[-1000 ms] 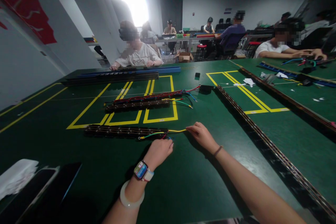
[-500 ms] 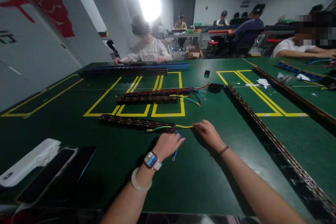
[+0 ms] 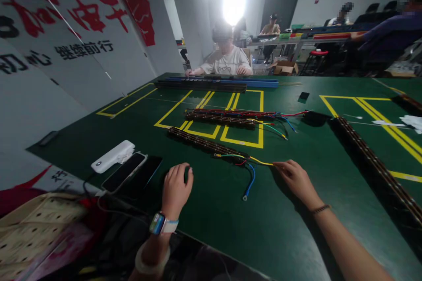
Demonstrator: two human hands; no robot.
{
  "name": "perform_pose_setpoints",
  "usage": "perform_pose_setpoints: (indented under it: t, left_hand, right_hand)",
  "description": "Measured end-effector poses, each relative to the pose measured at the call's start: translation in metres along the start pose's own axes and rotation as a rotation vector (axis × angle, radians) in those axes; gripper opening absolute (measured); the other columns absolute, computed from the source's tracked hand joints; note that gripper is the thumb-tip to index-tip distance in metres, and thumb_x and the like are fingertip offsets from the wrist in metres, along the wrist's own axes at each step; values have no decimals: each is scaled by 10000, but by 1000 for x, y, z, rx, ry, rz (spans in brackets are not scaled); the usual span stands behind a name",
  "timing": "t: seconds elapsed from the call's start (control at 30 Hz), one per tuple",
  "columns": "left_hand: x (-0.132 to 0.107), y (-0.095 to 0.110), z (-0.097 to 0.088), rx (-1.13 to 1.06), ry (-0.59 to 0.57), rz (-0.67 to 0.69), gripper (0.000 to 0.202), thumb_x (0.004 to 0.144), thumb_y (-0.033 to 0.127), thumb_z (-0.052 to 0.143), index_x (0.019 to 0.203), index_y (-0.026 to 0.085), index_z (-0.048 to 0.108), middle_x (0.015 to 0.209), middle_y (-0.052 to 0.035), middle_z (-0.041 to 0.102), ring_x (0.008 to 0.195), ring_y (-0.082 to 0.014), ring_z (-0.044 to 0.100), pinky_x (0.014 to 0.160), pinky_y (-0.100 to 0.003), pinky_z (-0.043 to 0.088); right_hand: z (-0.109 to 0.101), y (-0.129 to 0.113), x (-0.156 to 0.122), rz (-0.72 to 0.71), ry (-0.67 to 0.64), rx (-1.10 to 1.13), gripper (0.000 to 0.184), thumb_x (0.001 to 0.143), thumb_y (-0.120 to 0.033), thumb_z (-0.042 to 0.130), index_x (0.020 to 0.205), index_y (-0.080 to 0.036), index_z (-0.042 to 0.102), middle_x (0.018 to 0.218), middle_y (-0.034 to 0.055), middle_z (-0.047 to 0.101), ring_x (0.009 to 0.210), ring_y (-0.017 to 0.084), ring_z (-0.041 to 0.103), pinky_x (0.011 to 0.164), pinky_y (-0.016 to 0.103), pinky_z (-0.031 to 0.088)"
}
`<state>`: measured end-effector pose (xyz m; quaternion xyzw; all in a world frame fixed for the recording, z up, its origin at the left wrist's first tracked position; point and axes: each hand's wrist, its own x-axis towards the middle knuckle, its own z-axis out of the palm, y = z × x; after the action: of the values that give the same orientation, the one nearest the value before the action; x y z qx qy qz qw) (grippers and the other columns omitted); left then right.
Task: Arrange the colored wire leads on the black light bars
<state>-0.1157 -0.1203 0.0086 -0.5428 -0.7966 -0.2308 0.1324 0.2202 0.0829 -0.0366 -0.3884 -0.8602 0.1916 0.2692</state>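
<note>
A dark strip (image 3: 207, 142) with copper-coloured lines along it lies slantwise on the green table. From its near end come a yellow wire (image 3: 260, 160), a green-yellow wire with a ring terminal (image 3: 229, 155), a short red wire and a blue wire (image 3: 253, 178) that curves toward me to a ring terminal. My right hand (image 3: 293, 180) pinches the free end of the yellow wire and holds it out to the right. My left hand (image 3: 177, 186) is over the table, left of the blue wire, its thumb apart from the fingers and nothing visible in it.
Two phones (image 3: 125, 172) and a white device (image 3: 114, 156) lie left of my left hand. Two more wired strips (image 3: 224, 119) lie beyond, and a long strip (image 3: 376, 160) runs down the right. Across the table sits a person (image 3: 227, 59) behind blue and dark rails (image 3: 263, 83).
My left hand has left the wires at the strip's end and moved left toward the phones. My right hand still pinches the yellow wire. The view has turned left.
</note>
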Motion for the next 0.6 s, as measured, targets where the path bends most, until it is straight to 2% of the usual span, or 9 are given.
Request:
perform_pose_setpoints:
  t: [0.07,0.13,0.2,0.27,0.33,0.4,0.5,0.6]
  left_hand:
    - [-12,-24,2,55,75,-74,337,887,325,424,1112,105,545,1101,-157,615,1167,-299,481,977,-433,382]
    - [-22,-44,4,127,147,-230,469,876,359,437,1244,69,468,1274,-199,520,1326,-340,303,1052,-494,290]
    - [-30,-60,4,160,144,-369,592,862,395,454,1339,55,369,1340,-220,464,1366,-362,215,1074,-559,211]
    - [-35,-74,1,142,102,-442,669,853,417,464,1403,86,274,1335,-201,486,1382,-360,174,1073,-615,136]
    - [-38,-85,-3,105,82,-442,704,846,426,473,1428,123,218,1313,-165,522,1386,-337,181,1080,-616,109]
    - [-40,-94,-8,83,107,-408,703,839,439,482,1421,138,229,1324,-152,515,1367,-316,250,1094,-566,151]
    - [-44,-108,-13,95,150,-401,691,820,485,494,1382,131,304,1342,-178,480,1288,-317,389,1066,-500,264]
    - [-49,-122,-16,122,137,-448,703,798,522,515,1355,129,345,1296,-197,509,1223,-341,457,1012,-502,331]
  right_hand:
    - [0,0,-1,0,-6,-4,409,916,-480,385,1007,-200,668,799,70,579,737,197,560,648,316,464]
    - [-1,0,-1,0,-10,-10,408,913,-483,387,1014,-201,665,810,69,583,742,195,566,649,310,467]
    - [-1,0,-1,0,-11,-17,410,910,-487,388,1024,-204,663,820,69,587,753,196,573,656,308,470]
    - [-1,1,-2,0,-10,-25,418,906,-496,387,1031,-206,661,822,69,589,757,198,577,656,307,473]
    - [0,2,-2,1,-10,-34,426,902,-504,386,1033,-207,662,824,69,590,757,199,580,652,306,474]
    - [1,4,-2,1,-9,-43,430,899,-507,387,1035,-206,662,832,70,592,761,199,582,651,305,473]
    - [3,7,-3,0,-8,-53,433,894,-514,390,1040,-209,660,840,69,596,768,200,585,657,303,473]
    - [4,11,-3,-5,-13,-63,444,885,-529,397,1047,-211,660,847,73,604,773,204,588,655,304,474]
